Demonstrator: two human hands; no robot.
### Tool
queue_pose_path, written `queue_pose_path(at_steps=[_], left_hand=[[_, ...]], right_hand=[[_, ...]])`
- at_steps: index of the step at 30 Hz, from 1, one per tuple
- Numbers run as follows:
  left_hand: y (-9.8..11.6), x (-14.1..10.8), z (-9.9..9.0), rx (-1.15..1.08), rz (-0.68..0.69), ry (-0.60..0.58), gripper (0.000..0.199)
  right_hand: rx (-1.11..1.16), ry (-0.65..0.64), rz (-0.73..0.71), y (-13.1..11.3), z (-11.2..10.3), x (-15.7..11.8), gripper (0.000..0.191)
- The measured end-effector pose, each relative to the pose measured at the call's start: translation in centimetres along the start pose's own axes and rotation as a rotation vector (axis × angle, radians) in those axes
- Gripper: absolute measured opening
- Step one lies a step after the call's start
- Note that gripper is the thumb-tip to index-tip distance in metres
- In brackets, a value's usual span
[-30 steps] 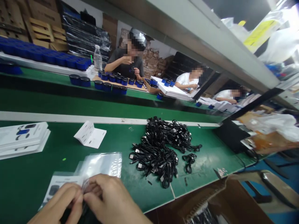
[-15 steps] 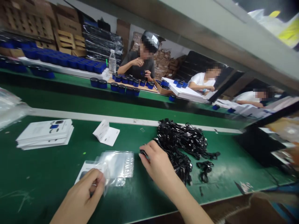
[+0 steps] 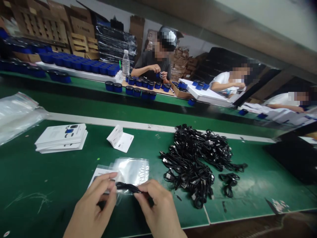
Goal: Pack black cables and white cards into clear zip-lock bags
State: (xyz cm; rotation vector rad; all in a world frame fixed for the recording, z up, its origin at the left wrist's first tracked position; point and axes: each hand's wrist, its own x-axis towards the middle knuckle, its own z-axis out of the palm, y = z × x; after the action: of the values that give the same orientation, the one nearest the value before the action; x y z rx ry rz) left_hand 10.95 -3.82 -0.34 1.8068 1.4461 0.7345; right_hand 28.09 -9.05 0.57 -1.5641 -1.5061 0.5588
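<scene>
A bundled black cable [image 3: 127, 187] stretches between my two hands, above clear plastic bags [image 3: 132, 168]. My right hand [image 3: 158, 206] pinches its right end. My left hand [image 3: 95, 201] is closed at the other end, with its fingertips by the bag edge and a printed leaflet [image 3: 100, 171]; whether it also grips the bag I cannot tell. To the right lies a big tangled heap of black cables [image 3: 190, 158], with one loose cable bundle [image 3: 229, 181] beside it. A folded leaflet [image 3: 125, 140] stands partly open beyond the bags.
A stack of leaflets [image 3: 61, 138] and a plastic bag pile [image 3: 18, 115] are at the left. Across the green bench [image 3: 74, 165], blue containers [image 3: 81, 62] line a raised shelf. Three people work opposite, near a bottle [image 3: 125, 64] and a white box [image 3: 205, 92].
My right hand has moved left from beside the cable heap to the bags, bringing a black cable. My left hand now meets its other end. The camera view has shifted slightly.
</scene>
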Motion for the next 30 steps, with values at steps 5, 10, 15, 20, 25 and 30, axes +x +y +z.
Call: queue_pose_path(at_steps=[5, 10, 15, 20, 25, 30], left_hand=[[-1.0, -0.6, 0.2, 0.290, 0.345, 0.147, 0.016], [-0.5, -1.5, 0.6, 0.373, 0.539, 0.162, 0.010], [0.6, -2.1, 1.0, 0.294, 0.559, 0.198, 0.010], [0.5, -1.8, 0.2, 0.284, 0.571, 0.078, 0.005], [1.2, -0.4, -2.3, 0.051, -0.056, -0.266, 0.038], [2.1, 0.2, -2.6, -0.110, -0.197, -0.266, 0.031]], right_hand=[[0.202, 0.073, 0.200, -0.6, 2.3, 0.0, 0.004], [0.654, -0.060, 0.549, -0.9, 4.1, 0.2, 0.011], [0.263, 0.149, 0.270, -1.4, 4.0, 0.3, 0.005], [0.559, -0.155, 0.434, -1.4, 3.4, 1.2, 0.010], [0.597, -0.286, 0.430, -1.6, 1.8, 2.0, 0.012], [0.679, -0.207, 0.392, -1.5, 0.5, 1.6, 0.020]])
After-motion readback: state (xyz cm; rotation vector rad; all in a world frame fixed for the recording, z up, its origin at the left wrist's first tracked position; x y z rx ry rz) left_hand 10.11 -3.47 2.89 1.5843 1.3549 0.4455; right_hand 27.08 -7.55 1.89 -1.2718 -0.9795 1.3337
